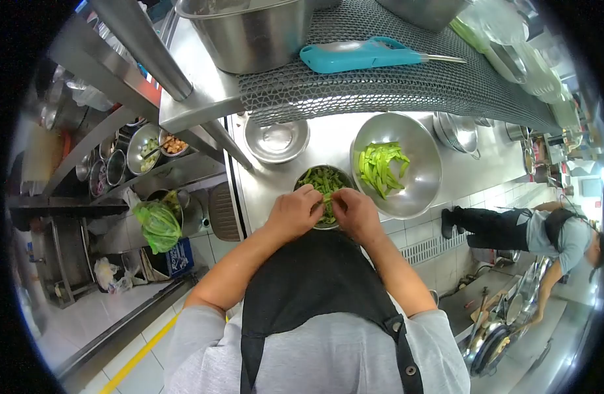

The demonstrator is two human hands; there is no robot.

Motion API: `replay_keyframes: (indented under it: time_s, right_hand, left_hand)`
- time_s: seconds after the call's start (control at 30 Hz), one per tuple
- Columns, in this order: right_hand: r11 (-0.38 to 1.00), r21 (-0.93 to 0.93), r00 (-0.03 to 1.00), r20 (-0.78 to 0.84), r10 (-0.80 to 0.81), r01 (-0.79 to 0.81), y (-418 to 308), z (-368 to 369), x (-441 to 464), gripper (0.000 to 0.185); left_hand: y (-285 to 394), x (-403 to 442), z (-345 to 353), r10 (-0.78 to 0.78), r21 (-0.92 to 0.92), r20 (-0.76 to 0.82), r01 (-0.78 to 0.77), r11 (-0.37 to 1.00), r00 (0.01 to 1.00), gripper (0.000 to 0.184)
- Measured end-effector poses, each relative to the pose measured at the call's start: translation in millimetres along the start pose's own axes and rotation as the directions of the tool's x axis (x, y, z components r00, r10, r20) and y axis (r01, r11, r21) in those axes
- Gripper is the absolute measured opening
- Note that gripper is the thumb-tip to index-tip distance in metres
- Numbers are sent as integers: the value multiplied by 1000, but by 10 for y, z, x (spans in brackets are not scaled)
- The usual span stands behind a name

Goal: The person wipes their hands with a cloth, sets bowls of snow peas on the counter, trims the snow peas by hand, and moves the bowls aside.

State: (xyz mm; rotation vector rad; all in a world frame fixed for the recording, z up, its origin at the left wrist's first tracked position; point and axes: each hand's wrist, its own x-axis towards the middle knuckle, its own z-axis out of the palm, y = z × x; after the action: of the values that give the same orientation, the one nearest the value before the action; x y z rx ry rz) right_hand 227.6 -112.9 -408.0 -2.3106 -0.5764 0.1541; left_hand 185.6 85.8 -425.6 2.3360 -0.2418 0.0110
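Both hands meet over a small metal bowl (336,169) of dark green vegetable pieces (323,177) at the counter's near edge. My left hand (294,211) has its fingers pinched together at a bit of green vegetable (327,197). Opposite it, my right hand (355,213) also pinches at this green piece, thumb and fingers bent. To the right, a large steel bowl (423,172) holds light green strips (382,167). An empty steel bowl (276,141) sits behind and to the left of the small bowl.
Above the counter, a mesh-covered shelf (380,102) holds a blue-handled tool (344,56) and a metal pot (249,39). A metal post (141,46) and filled bowls (144,148) are at left. Another person (544,230) works at a stove area on the right.
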Motion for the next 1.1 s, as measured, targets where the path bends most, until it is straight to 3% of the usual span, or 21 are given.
replay_keyframes:
  time_s: [0.2,0.3,0.4,0.5,0.53,0.6,0.7,0.8,0.83,0.9,1.03,1.1]
  right_hand:
    - [993,-99,998,32,-61,64,13,4,-21,11]
    - [999,3,999,4,49,-49,-35,21,-38,11]
    - [868,381,946,79,313,-319,100,89,-16,14]
    - [642,661,915,194,353,-388,140,102,-9,18]
    - [698,606,920,180,348,-382,138,65,-9,16]
    - [794,486,930,152,334,-365,134,-46,-18,12]
    - [932,264,967,113,227,-249,215,-39,-83,12]
    - [967,128,967,158,201,-222,231,-19,-79,14]
    - [983,115,983,137,127,-143,238,-1,-64,16]
    - [997,82,995,98,-21,13,204,36,-34,18]
    - [976,196,989,127,74,-98,-21,-9,54,21]
    - [958,252,984,142,106,-140,-46,25,78,21]
  left_hand:
    - [49,7,-17,-18,2,0,18,1000,1000,18]
    - [12,3,4,-9,-132,-57,1,991,998,17]
    - [35,6,-49,-91,-379,-80,54,924,993,16]
    - [-72,-18,106,-159,-502,-195,41,864,968,16]
    - [-141,-13,111,-346,-692,-137,160,704,928,16]
    - [-266,25,-1,-626,-924,97,304,233,774,17]
    - [-324,8,-78,-629,-970,62,194,144,775,17]
    - [-284,7,-91,-648,-971,43,184,152,761,15]
    - [-264,8,-86,-653,-971,45,187,150,756,15]
    - [-200,-12,-103,-596,-912,20,260,318,803,16]
    - [-209,-60,32,-412,-729,-105,211,651,905,13]
    - [-177,-95,45,-408,-728,-38,255,636,912,14]
